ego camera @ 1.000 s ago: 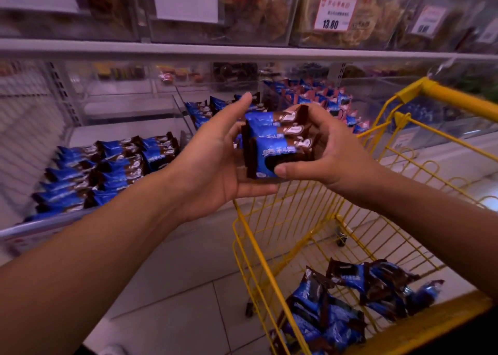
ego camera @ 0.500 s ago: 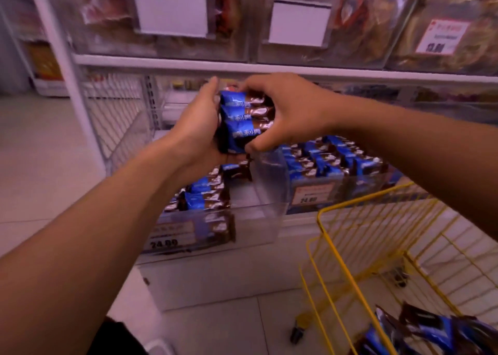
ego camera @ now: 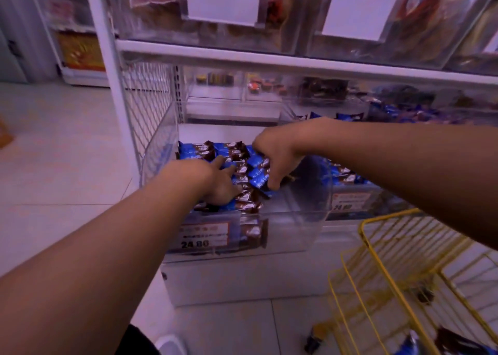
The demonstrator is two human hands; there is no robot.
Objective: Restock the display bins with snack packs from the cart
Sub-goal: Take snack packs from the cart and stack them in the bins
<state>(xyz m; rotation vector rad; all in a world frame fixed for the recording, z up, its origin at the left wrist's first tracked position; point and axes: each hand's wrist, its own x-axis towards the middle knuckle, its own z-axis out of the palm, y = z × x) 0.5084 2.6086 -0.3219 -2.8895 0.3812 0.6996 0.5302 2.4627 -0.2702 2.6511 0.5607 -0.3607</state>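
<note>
Forearms fill the near view, mine, both reaching forward and down into the clear plastic bin (ego camera: 291,236) on the bottom shelf. Low on my right stands the yellow wire cart (ego camera: 382,268), its thin rods open like a grid, with a few blue and brown snack packs (ego camera: 420,346) lying in its bottom corner. On the bin's front wall a white price label (ego camera: 204,236) is stuck, and one pack stands pressed behind the plastic beside it. My left hand (ego camera: 215,182) lies on the packs already in the bin, fingers spread and nearly straight, pressing on them and gripping nothing. My right hand (ego camera: 275,160) curls round a small stack of packs (ego camera: 258,172), thumb below and fingers over the top, held just above the right end of the rows. The wrappers are glossy and crinkled, flat oblongs, long axes running roughly left to right. Further back more packs (ego camera: 213,150) lie in rows. A white wire mesh panel (ego camera: 148,107) closes the bin's left side. Overhead, the white shelf edge (ego camera: 269,61) carries clear bins with blank white cards (ego camera: 222,0).
</note>
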